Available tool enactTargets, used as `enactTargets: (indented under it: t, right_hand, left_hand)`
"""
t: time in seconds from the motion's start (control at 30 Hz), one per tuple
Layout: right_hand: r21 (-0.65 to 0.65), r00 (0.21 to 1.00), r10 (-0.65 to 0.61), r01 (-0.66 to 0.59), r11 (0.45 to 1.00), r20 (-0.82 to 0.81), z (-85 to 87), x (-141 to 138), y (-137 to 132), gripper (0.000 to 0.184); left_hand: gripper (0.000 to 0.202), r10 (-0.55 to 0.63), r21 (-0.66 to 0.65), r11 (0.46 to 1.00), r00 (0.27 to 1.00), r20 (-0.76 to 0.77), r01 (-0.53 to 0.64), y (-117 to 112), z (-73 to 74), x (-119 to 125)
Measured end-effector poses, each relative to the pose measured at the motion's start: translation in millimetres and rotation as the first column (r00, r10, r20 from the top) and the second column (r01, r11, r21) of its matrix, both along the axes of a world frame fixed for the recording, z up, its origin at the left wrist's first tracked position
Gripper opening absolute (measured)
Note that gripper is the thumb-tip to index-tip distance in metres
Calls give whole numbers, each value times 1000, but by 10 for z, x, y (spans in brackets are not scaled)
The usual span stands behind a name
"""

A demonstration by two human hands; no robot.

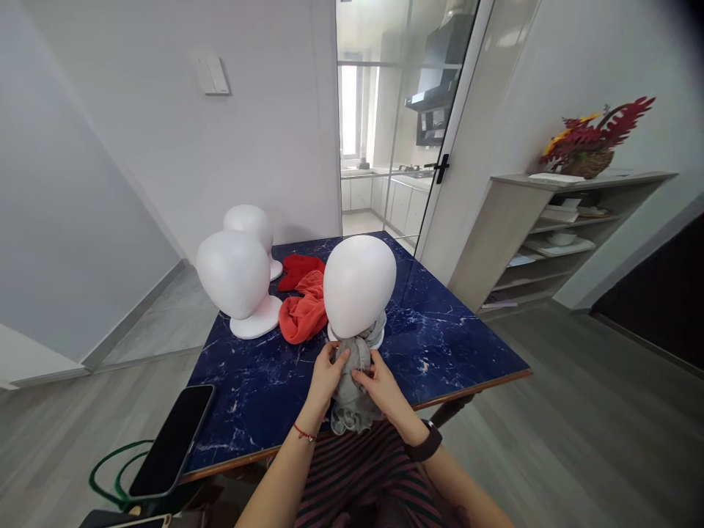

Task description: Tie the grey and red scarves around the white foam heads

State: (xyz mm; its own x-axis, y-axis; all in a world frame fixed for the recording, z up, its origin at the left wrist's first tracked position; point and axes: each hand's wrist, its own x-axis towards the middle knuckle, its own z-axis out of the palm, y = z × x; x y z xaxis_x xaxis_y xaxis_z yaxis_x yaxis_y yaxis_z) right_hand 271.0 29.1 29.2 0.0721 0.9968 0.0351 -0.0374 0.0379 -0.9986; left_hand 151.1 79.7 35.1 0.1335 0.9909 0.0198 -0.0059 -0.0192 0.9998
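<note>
A white mannequin head (360, 282) stands on the blue table in front of me, with a grey scarf (352, 396) wrapped about its neck. The scarf's front part hangs down toward the table's near edge. On its left side my left hand (330, 370) pinches the cloth just below the head. From the right, my right hand (379, 378) grips the same scarf between thumb and fingers. Both hands are close together, and the fingertips are partly hidden in the folds.
Two more white mannequin heads (235, 275) stand at the table's left. Between them and the middle head lie a coral scarf (302, 317) and a red cloth (300, 270). A black phone (173, 440) juts over the left corner of the marble-patterned table (247, 403).
</note>
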Motion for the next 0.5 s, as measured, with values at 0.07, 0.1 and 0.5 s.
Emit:
enactTargets:
  t: [0.07,0.1,0.5]
  right_hand:
    - [20,982,174,-173,985,-70,92,-20,-97,48]
    - [32,966,248,-246,969,-73,124,-5,-138,50]
    - [335,671,-461,319,887,580,-301,644,661,25]
  left_hand:
    - [38,8,-18,1000,998,65,-7,-9,35,-25]
    - [41,12,-38,999,996,93,-8,-19,43,-40]
    - [60,112,75,991,993,-47,-108,348,-45,-113]
